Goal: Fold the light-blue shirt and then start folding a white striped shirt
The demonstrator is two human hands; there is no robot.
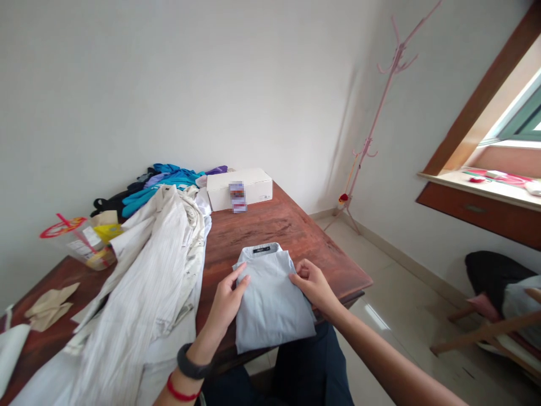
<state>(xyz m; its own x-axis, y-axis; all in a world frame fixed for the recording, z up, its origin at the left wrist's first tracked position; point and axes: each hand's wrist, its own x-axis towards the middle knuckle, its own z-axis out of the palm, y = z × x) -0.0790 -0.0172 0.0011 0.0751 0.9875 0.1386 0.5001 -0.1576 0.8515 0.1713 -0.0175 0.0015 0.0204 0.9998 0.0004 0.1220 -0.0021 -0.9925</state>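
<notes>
A light grey-blue shirt lies folded into a rectangle at the table's front edge, its collar and dark neck label facing up at the far end. Its near end reaches past the table edge above my lap. At the shirt's left side, my left hand grips the edge, thumb and index finger showing on the cloth. On the opposite side my right hand pinches the right edge between thumb and curled fingers. Parts of the fingers are hidden by the fabric. My left wrist wears a black band and a red cord.
Striped pale clothes spread over the left of the wooden table. Behind are a pile of blue and dark clothes, a white box and a small blurred pack. A plastic cup stands left. A pink coat rack stands beyond.
</notes>
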